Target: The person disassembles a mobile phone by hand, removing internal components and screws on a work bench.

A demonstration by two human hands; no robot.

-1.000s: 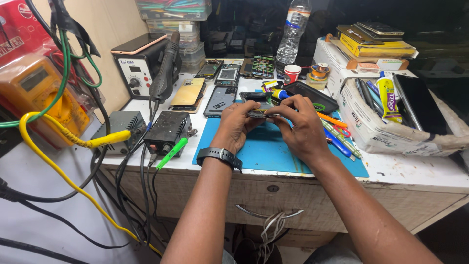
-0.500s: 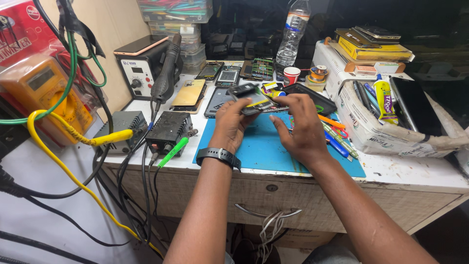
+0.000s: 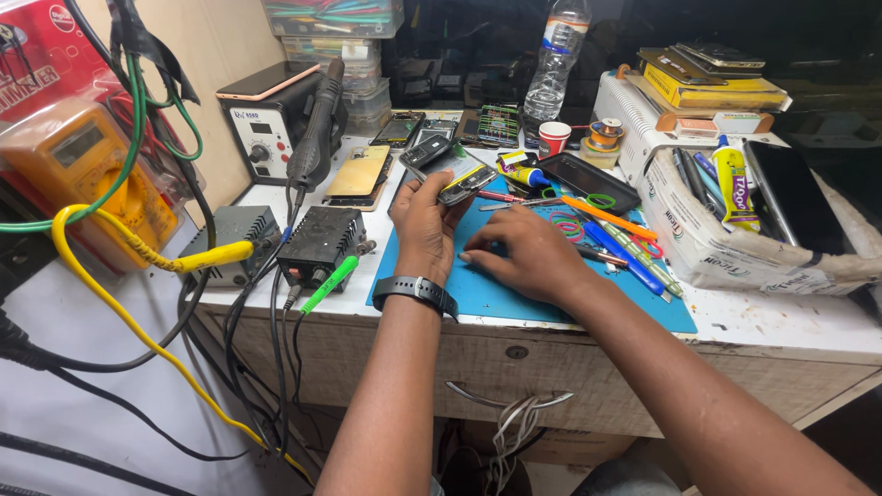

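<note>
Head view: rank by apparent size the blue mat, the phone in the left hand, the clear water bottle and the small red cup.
1. Blue mat
2. Water bottle and the phone in the left hand: alike, and the phone sits nearer, so unranked
3. Red cup

1 second ago both my hands were pinching the phone [image 3: 450, 174] together above the blue mat [image 3: 514, 289]. Now my left hand [image 3: 424, 225] alone holds it up, tilted, while my right hand [image 3: 524, 262] has dropped flat onto the mat.
</note>
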